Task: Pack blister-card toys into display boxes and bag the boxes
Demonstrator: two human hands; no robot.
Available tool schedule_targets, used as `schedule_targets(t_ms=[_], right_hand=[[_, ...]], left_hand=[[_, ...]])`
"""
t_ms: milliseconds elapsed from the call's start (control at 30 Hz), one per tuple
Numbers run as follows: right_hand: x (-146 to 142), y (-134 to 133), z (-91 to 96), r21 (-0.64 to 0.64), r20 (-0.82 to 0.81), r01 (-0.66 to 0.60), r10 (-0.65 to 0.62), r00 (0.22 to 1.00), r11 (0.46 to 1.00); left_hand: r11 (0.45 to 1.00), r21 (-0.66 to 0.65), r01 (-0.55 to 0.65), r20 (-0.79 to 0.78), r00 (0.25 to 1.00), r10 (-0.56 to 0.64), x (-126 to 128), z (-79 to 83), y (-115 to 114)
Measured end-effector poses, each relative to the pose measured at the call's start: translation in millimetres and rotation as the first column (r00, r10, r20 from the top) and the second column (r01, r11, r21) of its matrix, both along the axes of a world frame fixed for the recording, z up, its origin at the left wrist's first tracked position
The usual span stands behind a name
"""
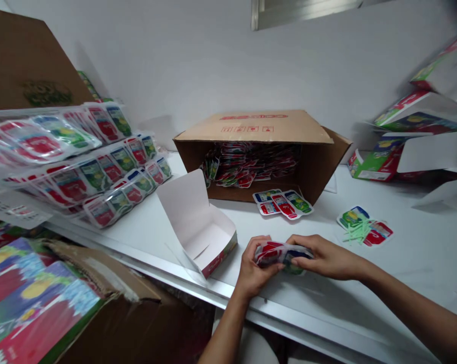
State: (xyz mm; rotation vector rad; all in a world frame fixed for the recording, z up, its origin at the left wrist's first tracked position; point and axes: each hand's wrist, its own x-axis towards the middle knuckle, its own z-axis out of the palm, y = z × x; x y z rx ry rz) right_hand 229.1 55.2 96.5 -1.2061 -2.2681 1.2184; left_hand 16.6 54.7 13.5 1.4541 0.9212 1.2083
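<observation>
Between my two hands is a stack of red and green printed sachets, held above the front of the white table. My left hand wraps round the stack's left end, and my right hand grips its right end with the thumb in front. Left of them stands a small open carton, its white lid raised and its inside white. Loose sachets lie behind my hands, before the brown cardboard box. To the right, light green sticks rest on another red and green sachet.
Bagged rows of sachets are piled at the left. Below them, a cardboard box holds printed cartons. Open printed cartons are stacked at the right. The table's front edge runs beneath my forearms.
</observation>
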Motion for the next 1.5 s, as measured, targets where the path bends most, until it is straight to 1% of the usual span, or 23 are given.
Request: schedule_targets(t_ms=[67,133,200,267,333,433,533,600,633,667,733,800,867,900,967,1033,1067,1167,1267,1333,1400,1433,1500], right_hand=[[3.2,3.8,-6.0,-0.018,-0.065,-0.054,0.053,0.996,0.998],[12.3,21.1,-16.5,0.022,-0.098,-0.067,0.069,0.993,0.998],[28.0,48.0,-32.0,0.229,0.027,0.073,-0.082,0.996,0.971],[46.0,76.3,-50.0,0.532,0.264,0.152,-0.334,0.905,0.833],[60.4,98.4,-65.9,0.674,0.417,0.054,-0.440,0.796,0.737],[66.6,111.3,-74.7,0.688,0.486,-0.072,-0.385,0.784,0.722],[53.2,98.0,-56.5,0.717,0.449,-0.055,-0.400,0.799,0.695],[36.6,77.9,-31.5,0.684,0.403,-0.008,-0.368,0.838,0.730],[27.4,66.3,-17.5,0.625,0.391,-0.011,-0.301,0.870,0.781],[18.3,55.0,-4.0,0.534,0.400,-0.058,-0.191,0.897,0.843],[3.3,37.2,17.3,0.361,0.376,-0.216,0.070,0.924,0.907],[-4.4,32.3,25.5,0.193,0.281,-0.344,0.284,0.917,0.919],[-4.8,43.9,18.6,0.071,0.152,-0.365,0.351,0.924,0.928],[-3.5,55.2,10.2,0.065,0.120,-0.328,0.319,0.940,0.942],[-1.1,84.4,-13.0,0.205,0.161,-0.176,0.145,0.976,0.963],[-1.8,114.6,-38.9,0.423,0.255,-0.036,-0.081,0.963,0.905],[-3.3,127.3,-50.7,0.482,0.271,0.004,-0.153,0.950,0.876],[-8.9,149.2,-75.0,0.514,0.233,0.076,-0.225,0.946,0.855],[-8.6,142.3,-82.6,0.503,0.150,0.144,-0.251,0.956,0.852],[-4.9,122.7,-82.8,0.408,-0.013,0.252,-0.270,0.963,0.878],[-1.4,94.4,-82.2,0.163,-0.244,0.322,-0.278,0.929,0.933],[-0.7,78.6,-82.0,0.011,-0.352,0.305,-0.281,0.893,0.952],[-2.0,47.7,-82.1,-0.246,-0.498,0.202,-0.302,0.813,0.948]], left_hand=[[0.989,-0.111,0.099,0.068,0.993,-0.092,-2.1,0.2,3.3],[0.977,-0.157,0.143,0.069,0.989,-0.134,-3.3,-0.9,4.6],[0.985,-0.116,0.125,0.044,0.992,-0.120,-4.0,-2.5,3.8],[0.993,-0.068,0.100,0.040,0.994,-0.098,-4.8,-3.7,1.9],[0.996,-0.026,0.089,0.039,0.995,-0.088,-6.0,-4.3,0.4],[0.994,0.053,0.094,0.004,0.996,-0.094,-8.3,-4.0,0.2],[0.978,0.203,0.053,-0.088,0.996,-0.036,-9.7,-2.5,1.6],[0.961,0.278,0.003,-0.152,0.987,0.041,-9.4,-1.8,2.3],[0.955,0.295,-0.013,-0.172,0.983,0.067,-8.8,-1.8,2.4],[0.953,0.303,-0.017,-0.178,0.981,0.074,-8.0,-2.2,2.2],[0.951,0.310,-0.009,-0.152,0.987,0.059,-6.2,-4.3,1.2],[0.959,0.281,-0.034,-0.098,0.993,0.063,-4.9,-7.2,-0.2],[0.974,0.219,-0.063,-0.060,0.995,0.078,-4.7,-9.0,-1.3],[0.981,0.186,-0.057,-0.056,0.996,0.069,-5.0,-9.1,-1.4],[0.988,0.156,-0.004,-0.074,0.997,0.015,-6.2,-7.2,-1.0],[0.984,0.169,0.048,-0.091,0.995,-0.033,-7.7,-3.5,-0.3],[0.982,0.179,0.063,-0.090,0.995,-0.047,-8.3,-1.6,-0.1],[0.982,0.169,0.085,-0.050,0.996,-0.078,-9.3,1.5,-0.4],[0.987,0.155,0.045,-0.076,0.997,-0.034,-9.9,-0.3,-0.5],[0.985,0.172,-0.032,-0.120,0.991,0.053,-10.2,-2.3,0.2],[0.979,0.181,-0.092,-0.151,0.981,0.120,-10.2,-3.7,1.4],[0.979,0.176,-0.102,-0.158,0.979,0.130,-9.9,-4.3,1.8],[0.987,0.136,-0.081,-0.143,0.985,0.101,-8.5,-6.1,2.4]])
